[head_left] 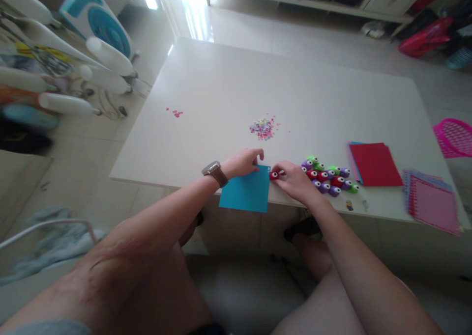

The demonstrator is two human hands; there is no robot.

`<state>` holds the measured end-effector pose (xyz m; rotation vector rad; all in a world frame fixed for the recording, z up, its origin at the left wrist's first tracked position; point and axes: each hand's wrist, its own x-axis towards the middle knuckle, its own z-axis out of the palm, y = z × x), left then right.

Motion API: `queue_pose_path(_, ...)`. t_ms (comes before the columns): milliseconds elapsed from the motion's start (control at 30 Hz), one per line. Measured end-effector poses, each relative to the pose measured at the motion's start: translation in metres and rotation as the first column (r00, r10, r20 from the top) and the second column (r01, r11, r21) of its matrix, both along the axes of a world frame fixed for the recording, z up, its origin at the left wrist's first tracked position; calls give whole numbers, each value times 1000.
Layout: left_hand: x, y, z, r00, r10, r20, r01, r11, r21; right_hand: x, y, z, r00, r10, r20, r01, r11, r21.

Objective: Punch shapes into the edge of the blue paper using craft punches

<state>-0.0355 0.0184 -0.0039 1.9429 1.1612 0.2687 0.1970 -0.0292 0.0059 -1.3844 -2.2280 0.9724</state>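
I see my right hand (297,180) pinching a small red plastic paper punch (274,175) at the fingertips, its slot meeting the upper right corner of the flat square sheet of blue paper (248,191). The punch sits just left of those fingers, between both hands. My left hand (243,162), with a brown-strapped wristwatch (215,171), rests its curled fingers on the sheet's top edge, pressing it to the white worktop (295,89); they are not clamped on anything. The sheet spreads below and left of the fingers and overhangs the worktop's near edge. The right hand is nearer the punch. A cluster of coloured punches (330,175) lies just right of that hand.
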Motion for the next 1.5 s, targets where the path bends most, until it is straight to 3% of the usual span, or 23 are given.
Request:
queue_pose_path(333, 2, 0, 2, 1000, 3, -7, -3, 1000, -9, 1, 0, 0, 999, 20, 46, -21, 1000, 0)
queue_pose_path(533, 5, -4, 11, 999, -11, -53, 22, 978, 205, 0, 1, 5, 998, -1, 67, 3, 1000, -29)
queue_pose_path(600, 7, -5, 13, 997, -36, -66, 47, 981, 186, 0, 2, 8, 997, -32, 65, 35, 999, -41)
queue_pose_path(767, 11, -10, 10, 988, -106, -115, 119, 987, 105, 0, 4, 12, 981, -185, 55, 193, 957, -216)
queue_pose_path(967, 12, -12, 2, 976, -134, -170, 155, 981, 116, -3, 5, 14, 971, -233, 51, 236, 910, -342)
queue_pose_path(1500, 12, -11, 1, 974, -142, -178, 164, 979, 118, -4, 5, 8, 970, -239, -30, 224, 940, -259)
